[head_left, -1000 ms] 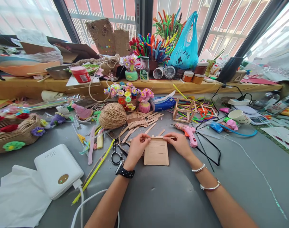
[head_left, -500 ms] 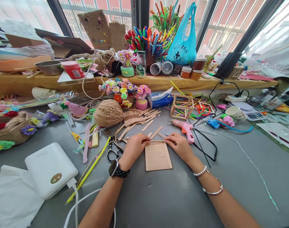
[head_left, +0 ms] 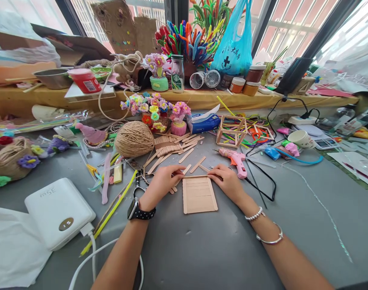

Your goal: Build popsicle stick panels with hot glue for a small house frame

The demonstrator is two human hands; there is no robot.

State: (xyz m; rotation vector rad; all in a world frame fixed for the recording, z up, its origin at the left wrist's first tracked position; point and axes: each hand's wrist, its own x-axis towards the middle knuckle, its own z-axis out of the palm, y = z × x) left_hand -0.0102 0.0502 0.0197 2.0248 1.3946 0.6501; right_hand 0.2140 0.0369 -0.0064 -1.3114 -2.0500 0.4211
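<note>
A grey counter (head_left: 220,249) runs below a row of barred windows, with a yellow ledge (head_left: 202,105) behind it crowded with jars, pipe cleaners and a blue plastic bag (head_left: 232,46).

At the counter's centre lies a flat panel of wooden craft sticks (head_left: 199,195), laid side by side. The left hand (head_left: 161,182) has its fingertips pinched narrow at the panel's upper left corner. The right hand (head_left: 228,182) likewise rests its fingertips on the upper right corner; both press along the topmost stick. Neither hand lifts the panel.

Compared with one second ago, the stick then held raised between both hands above the panel now sits down on its top edge. The panel lies slightly higher in the view, which has tilted.

Nearby items: a pink glue gun (head_left: 235,160) just beyond the right hand, its black cord trailing off; loose sticks (head_left: 184,155) behind the panel; scissors (head_left: 138,181) just left of the left hand; a ball of twine (head_left: 134,139) further back; a white power bank (head_left: 58,211) at the near left, cable attached. A stick-built cube frame (head_left: 231,131) stands behind the glue gun.
</note>
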